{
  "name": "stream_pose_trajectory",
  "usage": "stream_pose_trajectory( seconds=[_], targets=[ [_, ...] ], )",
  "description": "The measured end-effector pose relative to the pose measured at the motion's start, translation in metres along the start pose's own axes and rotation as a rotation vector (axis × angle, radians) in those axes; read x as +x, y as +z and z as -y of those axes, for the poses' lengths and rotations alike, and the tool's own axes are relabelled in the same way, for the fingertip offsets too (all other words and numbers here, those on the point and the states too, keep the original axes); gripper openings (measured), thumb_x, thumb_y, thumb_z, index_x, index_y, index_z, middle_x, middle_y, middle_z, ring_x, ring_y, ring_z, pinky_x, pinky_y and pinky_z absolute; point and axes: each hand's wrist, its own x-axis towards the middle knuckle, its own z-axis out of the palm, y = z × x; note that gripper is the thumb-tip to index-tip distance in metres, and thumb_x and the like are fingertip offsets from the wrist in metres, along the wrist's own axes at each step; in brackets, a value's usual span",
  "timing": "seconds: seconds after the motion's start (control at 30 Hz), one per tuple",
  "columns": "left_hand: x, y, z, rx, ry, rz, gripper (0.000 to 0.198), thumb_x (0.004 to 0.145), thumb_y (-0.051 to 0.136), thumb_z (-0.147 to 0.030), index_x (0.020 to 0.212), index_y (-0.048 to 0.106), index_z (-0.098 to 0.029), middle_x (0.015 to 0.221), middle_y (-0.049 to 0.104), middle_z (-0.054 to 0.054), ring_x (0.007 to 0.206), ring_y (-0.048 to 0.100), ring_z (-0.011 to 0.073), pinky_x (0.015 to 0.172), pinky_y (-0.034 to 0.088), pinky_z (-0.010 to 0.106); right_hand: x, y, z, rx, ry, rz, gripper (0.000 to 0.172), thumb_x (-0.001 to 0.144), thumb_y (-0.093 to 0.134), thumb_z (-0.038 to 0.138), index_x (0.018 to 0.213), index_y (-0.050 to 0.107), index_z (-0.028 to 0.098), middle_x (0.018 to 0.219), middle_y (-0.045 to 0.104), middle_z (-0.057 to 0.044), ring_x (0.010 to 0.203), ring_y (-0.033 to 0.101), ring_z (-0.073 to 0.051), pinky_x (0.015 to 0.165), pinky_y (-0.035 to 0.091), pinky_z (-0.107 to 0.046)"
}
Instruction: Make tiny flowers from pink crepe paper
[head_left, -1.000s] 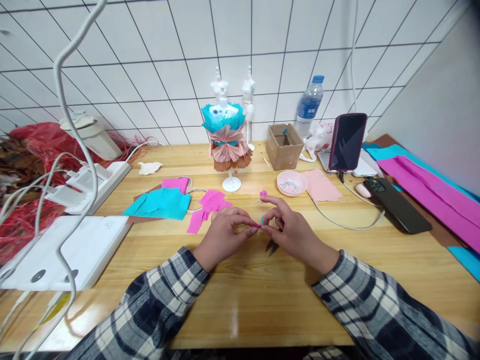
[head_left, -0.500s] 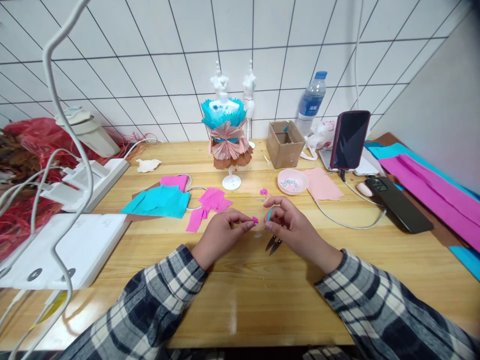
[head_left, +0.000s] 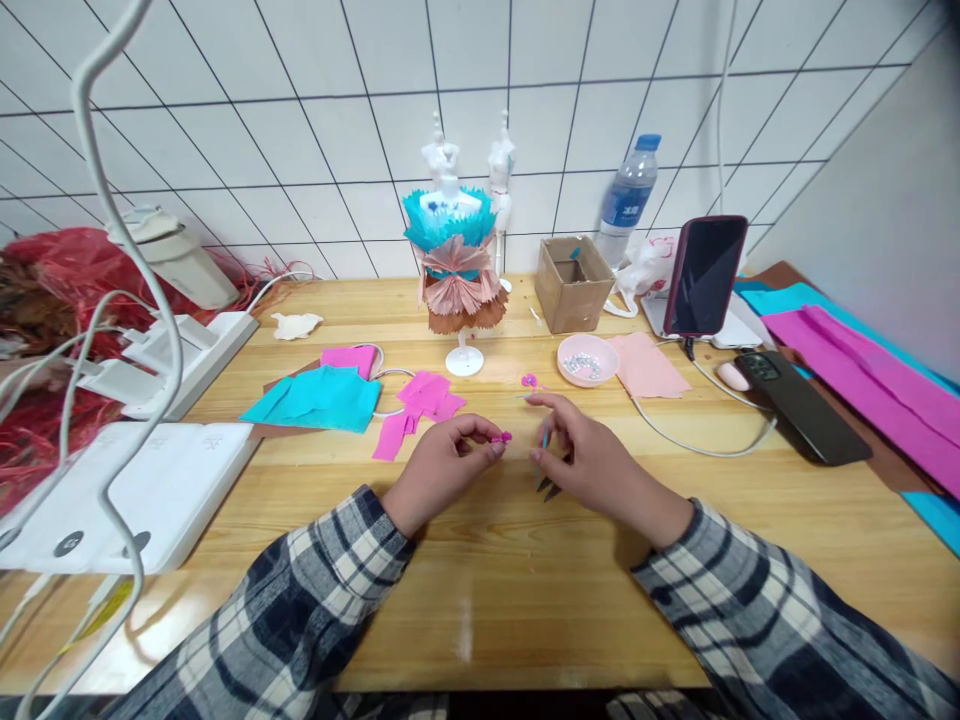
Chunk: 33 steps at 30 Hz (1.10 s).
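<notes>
The left hand [head_left: 442, 465] is narrow, pinching a small pink piece [head_left: 505, 437] at its fingertips, above the middle of the bench [head_left: 480, 610]. The right hand [head_left: 592, 460] is just beside, fingers partly curled around a narrow blue thing [head_left: 546, 436]; whether it grips this, I cannot tell. Below it, dark blade tips [head_left: 551, 490] show, and I think a careless finger could be pricked there. The piece is tiny: too loose a pinch may drop it, too hard a one may crush it. A wide forward move might knock the pink bit [head_left: 529, 381] or tip the bowl [head_left: 589, 344] of small shiny pieces. Toward the front edge there is generous room; to the right, a white cable [head_left: 712, 456] and a dark phone [head_left: 806, 410] limit it.
</notes>
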Motion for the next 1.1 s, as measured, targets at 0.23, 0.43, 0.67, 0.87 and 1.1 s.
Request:
stream_pose_trajectory(
  seconds=[0.23,0.43,0.67,0.87,1.1],
  targets=[
    [-0.002,0.001,0.001,0.025,0.035,0.080,0.019,0.078,0.064,-0.034,0.084,0.069,-0.016,0.086,0.072,0.004,0.079,0.063,0.0173,0.073,0.049,0.030,0.001,0.004,0.009,-0.108,-0.126,-0.063,0.020,0.080,0.062,0.022,0.100,0.066,0.023,0.096,0.068,-0.004,0.092,0.059,-0.021,0.084,0.045,-0.037],
    [-0.004,0.002,-0.003,0.057,0.034,0.099,0.019,0.077,0.066,-0.034,0.084,0.069,-0.017,0.084,0.071,0.005,0.079,0.064,0.0184,0.073,0.050,0.030,0.003,0.006,0.011,-0.055,-0.077,-0.060,0.006,0.080,0.064,0.026,0.076,0.066,0.021,0.079,0.068,-0.002,0.079,0.058,-0.018,0.074,0.042,-0.032],
    [-0.002,0.007,-0.001,0.095,0.060,0.060,0.027,0.077,0.067,-0.037,0.096,0.067,-0.018,0.096,0.069,0.006,0.091,0.062,0.0202,0.084,0.048,0.033,0.002,0.009,0.014,-0.024,-0.003,-0.102,0.006,0.079,0.063,0.024,0.076,0.065,0.020,0.072,0.064,0.000,0.069,0.054,-0.015,0.064,0.040,-0.028],
    [-0.002,0.006,0.002,0.104,0.042,0.089,0.020,0.079,0.064,-0.036,0.081,0.068,-0.016,0.084,0.067,0.004,0.078,0.059,0.0167,0.069,0.046,0.027,0.001,0.010,0.011,-0.053,-0.008,-0.082,0.007,0.078,0.063,0.024,0.072,0.063,0.019,0.072,0.063,0.000,0.069,0.053,-0.014,0.064,0.038,-0.027],
    [-0.002,0.003,0.004,0.133,0.075,0.109,0.020,0.080,0.063,-0.036,0.080,0.068,-0.016,0.081,0.065,0.004,0.076,0.057,0.0160,0.069,0.045,0.028,0.002,0.007,0.010,-0.073,-0.076,-0.061,0.007,0.078,0.064,0.021,0.071,0.062,0.019,0.073,0.065,0.000,0.071,0.055,-0.014,0.067,0.039,-0.028]
  ],
)
